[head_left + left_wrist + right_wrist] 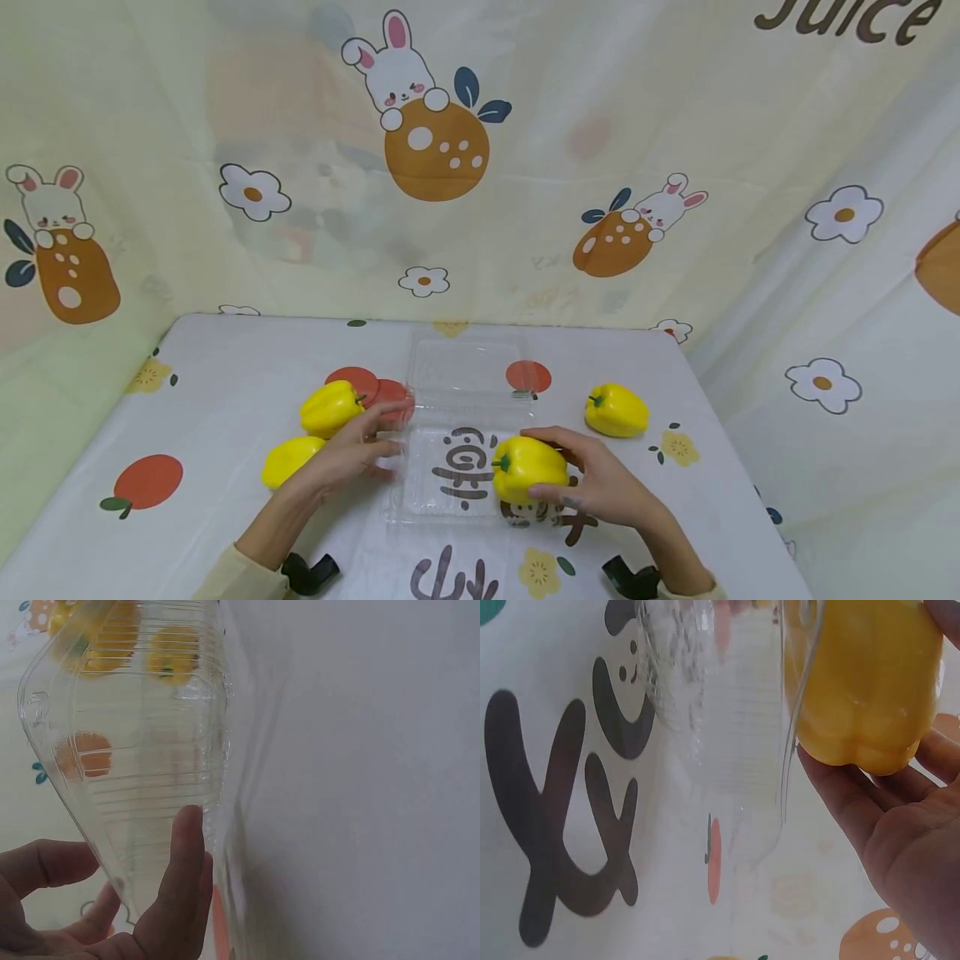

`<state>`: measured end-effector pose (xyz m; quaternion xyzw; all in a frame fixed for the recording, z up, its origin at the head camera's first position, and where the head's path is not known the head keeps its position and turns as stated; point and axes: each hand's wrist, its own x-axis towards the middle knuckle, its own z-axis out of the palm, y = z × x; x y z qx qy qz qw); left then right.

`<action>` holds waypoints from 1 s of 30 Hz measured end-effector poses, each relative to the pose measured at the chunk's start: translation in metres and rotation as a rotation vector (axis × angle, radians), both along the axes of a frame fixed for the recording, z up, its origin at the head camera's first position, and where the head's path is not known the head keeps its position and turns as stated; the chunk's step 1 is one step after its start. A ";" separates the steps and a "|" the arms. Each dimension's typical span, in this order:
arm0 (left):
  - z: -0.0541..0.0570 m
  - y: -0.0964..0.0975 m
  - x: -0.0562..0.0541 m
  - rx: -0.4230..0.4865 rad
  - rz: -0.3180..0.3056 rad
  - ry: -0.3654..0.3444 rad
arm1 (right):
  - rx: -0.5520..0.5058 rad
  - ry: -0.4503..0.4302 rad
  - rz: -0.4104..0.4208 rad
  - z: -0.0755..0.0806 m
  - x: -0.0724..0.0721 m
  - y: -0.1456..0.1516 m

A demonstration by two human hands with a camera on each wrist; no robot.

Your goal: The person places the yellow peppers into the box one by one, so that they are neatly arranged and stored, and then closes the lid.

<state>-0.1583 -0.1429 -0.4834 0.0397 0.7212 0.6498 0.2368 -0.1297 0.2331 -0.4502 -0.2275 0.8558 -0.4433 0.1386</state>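
Observation:
A clear plastic clamshell box (pixel 442 508) lies with its lid (pixel 465 367) folded back on the table. My right hand (pixel 592 479) holds a yellow bell pepper (pixel 529 469) over the right side of the box; in the right wrist view the fingers curl under the pepper (pixel 870 682), right at the box wall (pixel 787 750). At the left edge of the box is my left hand (pixel 360 450), its fingers fairly straight. Seen from the left wrist, those fingers (pixel 184 870) lie along the box's side wall (pixel 142 787).
Two more yellow bell peppers lie left of the box, one farther back (pixel 330 408) and one nearer (pixel 291 460), partly behind the left forearm. Another yellow pepper (pixel 617 410) lies at the right. A printed cloth (pixel 247 392) covers the table, and patterned curtains (pixel 525 250) hang around it.

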 end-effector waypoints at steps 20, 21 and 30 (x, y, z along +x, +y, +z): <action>-0.003 -0.001 -0.001 0.023 -0.011 -0.004 | 0.048 0.015 0.069 -0.010 0.004 -0.022; -0.003 -0.001 -0.001 0.023 -0.011 -0.003 | 0.067 0.030 0.075 -0.011 0.004 -0.023; -0.002 -0.001 0.000 0.020 -0.016 0.004 | 0.186 0.089 0.115 -0.011 0.005 -0.030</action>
